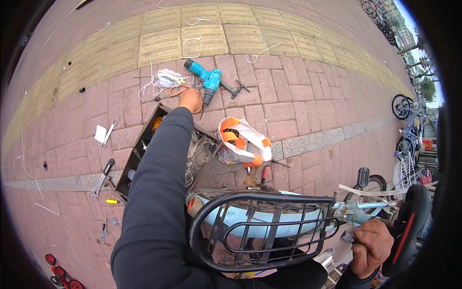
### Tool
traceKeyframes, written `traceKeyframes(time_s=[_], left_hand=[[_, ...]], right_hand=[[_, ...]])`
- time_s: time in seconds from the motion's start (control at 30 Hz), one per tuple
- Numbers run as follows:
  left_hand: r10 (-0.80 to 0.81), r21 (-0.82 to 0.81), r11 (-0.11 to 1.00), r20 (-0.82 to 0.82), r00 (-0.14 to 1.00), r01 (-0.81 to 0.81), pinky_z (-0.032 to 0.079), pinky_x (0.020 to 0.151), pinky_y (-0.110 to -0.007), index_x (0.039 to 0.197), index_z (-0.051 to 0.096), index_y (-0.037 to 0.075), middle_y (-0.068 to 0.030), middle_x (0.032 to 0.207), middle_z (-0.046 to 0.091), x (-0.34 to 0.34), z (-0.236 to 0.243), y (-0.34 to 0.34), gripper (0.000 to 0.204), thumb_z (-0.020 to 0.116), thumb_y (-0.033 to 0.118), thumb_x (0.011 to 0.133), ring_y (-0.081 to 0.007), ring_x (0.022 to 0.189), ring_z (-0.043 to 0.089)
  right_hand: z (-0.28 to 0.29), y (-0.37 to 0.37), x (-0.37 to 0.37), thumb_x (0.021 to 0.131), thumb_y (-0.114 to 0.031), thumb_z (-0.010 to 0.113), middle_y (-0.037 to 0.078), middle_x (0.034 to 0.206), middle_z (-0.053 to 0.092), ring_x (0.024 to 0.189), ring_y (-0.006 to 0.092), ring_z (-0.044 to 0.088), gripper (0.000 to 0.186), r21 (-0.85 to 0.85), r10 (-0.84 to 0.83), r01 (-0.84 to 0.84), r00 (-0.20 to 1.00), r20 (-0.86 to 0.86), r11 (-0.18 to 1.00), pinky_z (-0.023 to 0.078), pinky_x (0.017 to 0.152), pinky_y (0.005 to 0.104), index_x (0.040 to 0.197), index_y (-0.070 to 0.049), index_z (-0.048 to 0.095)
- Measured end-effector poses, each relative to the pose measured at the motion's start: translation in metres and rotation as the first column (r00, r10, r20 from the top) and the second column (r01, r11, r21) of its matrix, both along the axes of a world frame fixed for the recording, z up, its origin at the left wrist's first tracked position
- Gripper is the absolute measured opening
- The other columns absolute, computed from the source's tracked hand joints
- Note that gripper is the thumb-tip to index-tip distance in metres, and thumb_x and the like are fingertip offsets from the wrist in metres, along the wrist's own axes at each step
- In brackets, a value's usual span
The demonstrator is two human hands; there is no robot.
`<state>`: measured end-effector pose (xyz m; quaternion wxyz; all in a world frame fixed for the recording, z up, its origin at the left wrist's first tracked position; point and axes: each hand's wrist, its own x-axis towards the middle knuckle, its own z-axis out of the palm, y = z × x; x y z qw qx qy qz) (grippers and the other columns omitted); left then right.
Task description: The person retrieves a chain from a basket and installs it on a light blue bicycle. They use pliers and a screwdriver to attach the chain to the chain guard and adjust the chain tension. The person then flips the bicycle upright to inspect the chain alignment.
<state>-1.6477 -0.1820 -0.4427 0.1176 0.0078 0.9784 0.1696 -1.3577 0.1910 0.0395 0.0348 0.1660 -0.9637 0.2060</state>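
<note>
At the far end of my outstretched left arm, my left hand [191, 100] closes over scissors with orange loop handles [177, 90]; its fingers are mostly hidden. Right beside it on the bricks lie a teal cordless drill [210, 79] and a clear plastic bag [169, 78] with tools. My right hand [371, 246] is closed in a pinch near the bicycle saddle [410, 231], with a small grey piece [346, 236] at its fingertips that I cannot make out. Between my arms stands a light-blue bicycle [284, 215] with a black rear rack [260, 196].
Under my left forearm sits an open toolbox [129, 166]. A white and orange bag [245, 139] lies to its right. An adjustable wrench [102, 179], a yellow-handled screwdriver [114, 201] and white cable ties [192, 46] are scattered on the paving. Parked bicycles [406, 108] line the right.
</note>
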Motion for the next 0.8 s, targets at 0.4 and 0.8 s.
traceKeyframes(time_s=[0.4,0.8], left_hand=[[0.15,-0.174,0.981,0.432,0.89,-0.08,0.054,0.101,-0.042,0.133,0.064,-0.001,-0.0216,0.135,0.064,-0.023,-0.039,0.011,0.046,0.063,0.025,0.095,-0.0331,0.125,0.063],[0.129,0.67,0.668,0.323,0.937,-0.323,0.033,0.043,-0.026,0.091,0.064,0.005,-0.0006,0.069,0.058,-0.004,0.184,-0.143,0.017,0.059,0.021,0.095,-0.0096,0.048,0.045]], right_hand=[[-0.002,-0.016,-0.006,0.095,-0.038,0.069,0.012,0.074,0.064,0.066,0.0223,0.06,0.039,0.081,-0.216,0.217,0.976,-0.012,0.973,0.047,0.063,0.0327,0.087,0.001,0.067],[0.001,-0.027,-0.029,0.08,-0.025,0.083,0.011,0.076,0.067,0.062,0.0245,0.065,0.027,-0.184,0.116,-0.102,0.991,0.068,0.978,0.052,0.058,0.0346,0.087,-0.001,0.071]])
